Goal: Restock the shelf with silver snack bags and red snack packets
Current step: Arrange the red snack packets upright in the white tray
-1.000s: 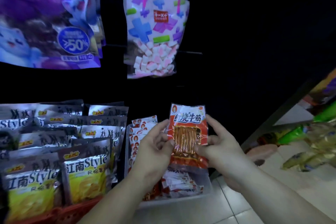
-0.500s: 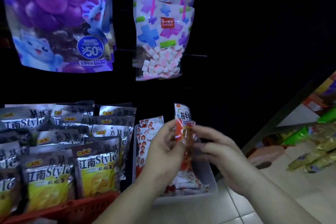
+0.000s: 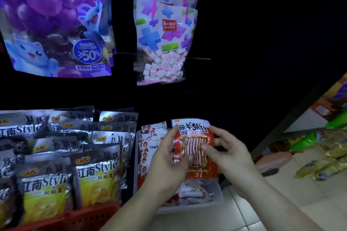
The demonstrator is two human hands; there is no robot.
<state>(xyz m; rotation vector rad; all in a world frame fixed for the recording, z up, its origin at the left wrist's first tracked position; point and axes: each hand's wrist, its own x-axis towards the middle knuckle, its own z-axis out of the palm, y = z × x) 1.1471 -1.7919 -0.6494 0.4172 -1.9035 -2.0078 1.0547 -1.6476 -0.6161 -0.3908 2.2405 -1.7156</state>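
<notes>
While over bin [image 3: 189,209], red packet [image 3: 193,141] between hands [image 3: 165,165] [image 3: 232,163]

A purple grape-print pouch [image 3: 56,24] hangs beside a clear pink-handled marshmallow bag [image 3: 163,47] — green and yellow packets [image 3: 317,148] lie far right.

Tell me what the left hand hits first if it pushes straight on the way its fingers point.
The left hand grips the red snack packet, fingers pointing forward. It would probably first meet the upright red packets standing in the clear bin; depth is unclear.
</notes>
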